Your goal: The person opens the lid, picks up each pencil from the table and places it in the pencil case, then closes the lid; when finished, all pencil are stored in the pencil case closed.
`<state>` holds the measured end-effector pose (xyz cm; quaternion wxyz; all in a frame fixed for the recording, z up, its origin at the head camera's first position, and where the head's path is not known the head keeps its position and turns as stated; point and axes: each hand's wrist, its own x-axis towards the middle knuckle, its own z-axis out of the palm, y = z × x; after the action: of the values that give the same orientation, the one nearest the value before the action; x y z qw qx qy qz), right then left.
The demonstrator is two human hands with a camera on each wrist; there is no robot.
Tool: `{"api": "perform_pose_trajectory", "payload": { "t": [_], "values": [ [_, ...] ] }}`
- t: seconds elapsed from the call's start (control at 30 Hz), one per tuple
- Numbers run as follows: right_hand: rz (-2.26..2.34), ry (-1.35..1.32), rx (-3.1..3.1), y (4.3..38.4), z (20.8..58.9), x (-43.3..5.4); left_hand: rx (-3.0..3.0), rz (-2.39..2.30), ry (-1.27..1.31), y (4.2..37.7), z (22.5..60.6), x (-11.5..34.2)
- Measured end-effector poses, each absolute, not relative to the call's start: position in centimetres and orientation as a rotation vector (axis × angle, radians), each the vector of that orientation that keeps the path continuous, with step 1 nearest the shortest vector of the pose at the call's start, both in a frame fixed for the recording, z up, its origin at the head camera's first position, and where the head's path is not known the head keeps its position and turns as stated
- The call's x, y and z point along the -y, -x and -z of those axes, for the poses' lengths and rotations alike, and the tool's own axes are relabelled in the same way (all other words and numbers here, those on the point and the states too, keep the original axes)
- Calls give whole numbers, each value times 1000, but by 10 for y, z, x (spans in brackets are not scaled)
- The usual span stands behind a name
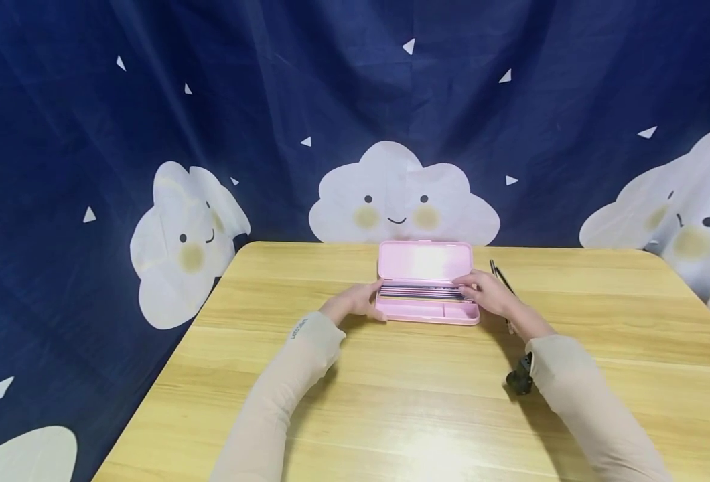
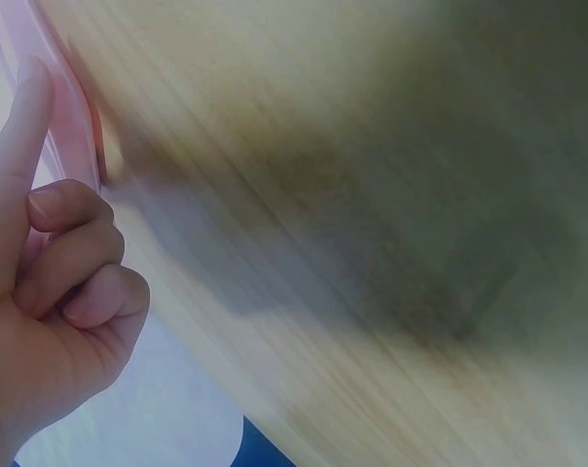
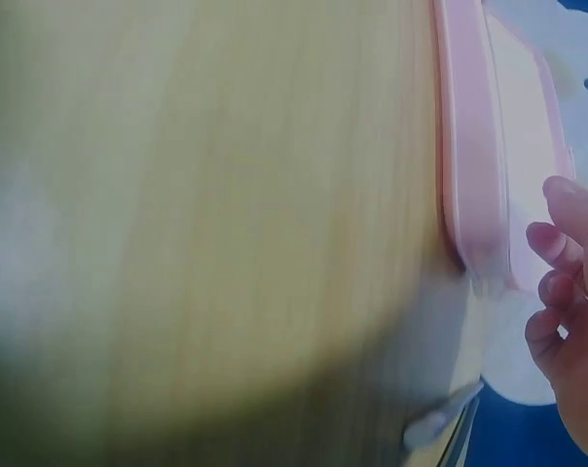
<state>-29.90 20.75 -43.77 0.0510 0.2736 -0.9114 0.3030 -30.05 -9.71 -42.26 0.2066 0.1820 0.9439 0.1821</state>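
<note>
A pink pencil case (image 1: 430, 320) lies on the table with its lid tilted up at the back, several pencils (image 1: 421, 291) lined up in its long rear compartment. At its left end is my left hand (image 1: 355, 301), thumb along the front corner and fingers at the side, holding it. In the left wrist view one digit (image 2: 26, 117) reaches along the pink wall while the other fingers curl. Over the right end of the case, my right hand (image 1: 490, 293) has loosely bent fingers (image 3: 557, 243) by the pencil ends and the lid's lower corner; nothing shows between them.
Two dark pens (image 1: 502, 276) lie just right of the case, partly behind the right wrist. The wooden table (image 1: 403, 402) ends close behind the case at a dark blue curtain (image 1: 343, 80) with clouds. A small black camera (image 1: 520, 376) sits at the right wrist.
</note>
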Motion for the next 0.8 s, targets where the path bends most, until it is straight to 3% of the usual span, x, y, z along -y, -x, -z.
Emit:
{"api": "perform_pose_trajectory", "payload": {
  "t": [0.8],
  "values": [
    [-833, -620, 2867, 278, 445, -286, -2647, -478, -569, 302, 424, 96]
  ]
}}
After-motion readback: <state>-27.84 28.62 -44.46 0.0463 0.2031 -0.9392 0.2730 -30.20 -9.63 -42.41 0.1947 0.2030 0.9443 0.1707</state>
